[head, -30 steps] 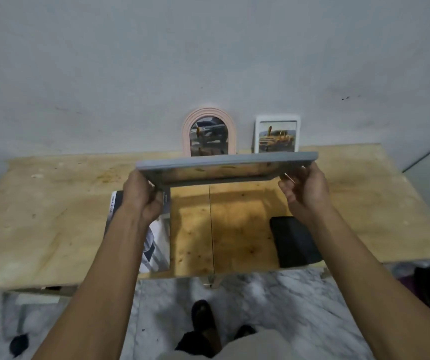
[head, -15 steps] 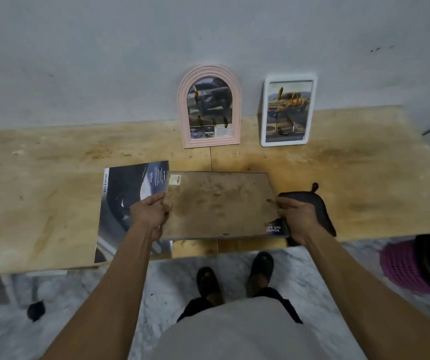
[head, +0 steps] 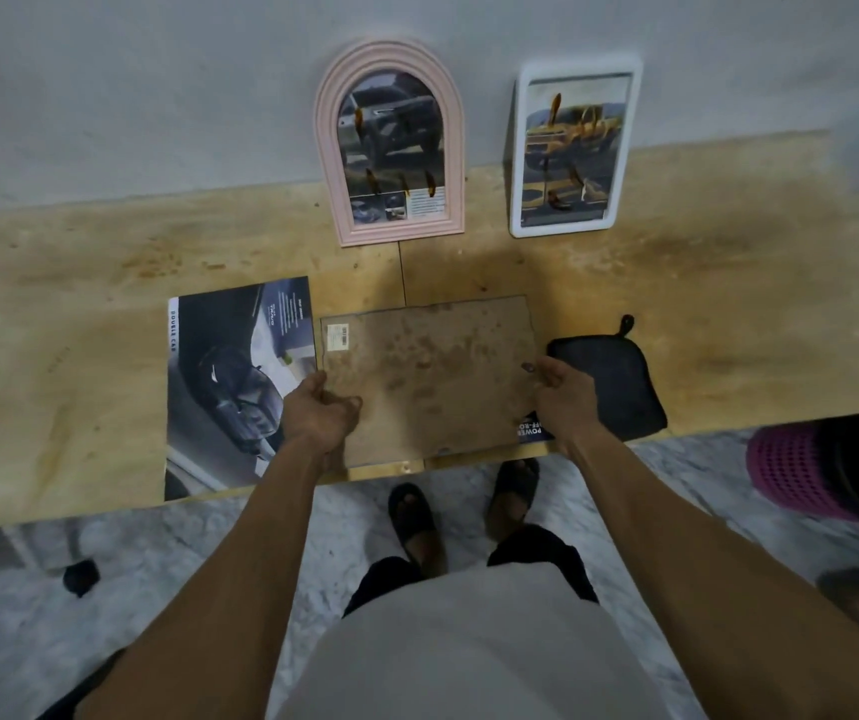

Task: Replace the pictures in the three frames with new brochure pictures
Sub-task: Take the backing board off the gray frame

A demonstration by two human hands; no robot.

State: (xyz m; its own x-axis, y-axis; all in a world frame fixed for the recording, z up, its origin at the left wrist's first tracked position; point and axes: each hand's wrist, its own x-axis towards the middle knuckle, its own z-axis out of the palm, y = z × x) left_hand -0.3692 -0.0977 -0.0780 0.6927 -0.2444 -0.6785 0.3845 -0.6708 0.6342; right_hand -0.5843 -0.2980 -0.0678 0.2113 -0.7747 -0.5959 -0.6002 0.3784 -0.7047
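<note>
marble floor and sandalled feet sit nearest, below the wooden table (head: 728, 304). at its near edge the third frame (head: 427, 376) lies face down, brown back up. left hand (head: 321, 413) and right hand (head: 565, 394) rest at its sides, fingers loosely curled; whether they grip is unclear. next, probably, opening the back. brochure (head: 230, 387) reads "double cab". pink frame (head: 391, 142) and white frame (head: 575, 148) lean against the wall.

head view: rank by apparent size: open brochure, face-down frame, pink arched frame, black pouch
1. open brochure and face-down frame: look alike, unranked
2. pink arched frame, though it stands farther from the camera
3. black pouch
</note>
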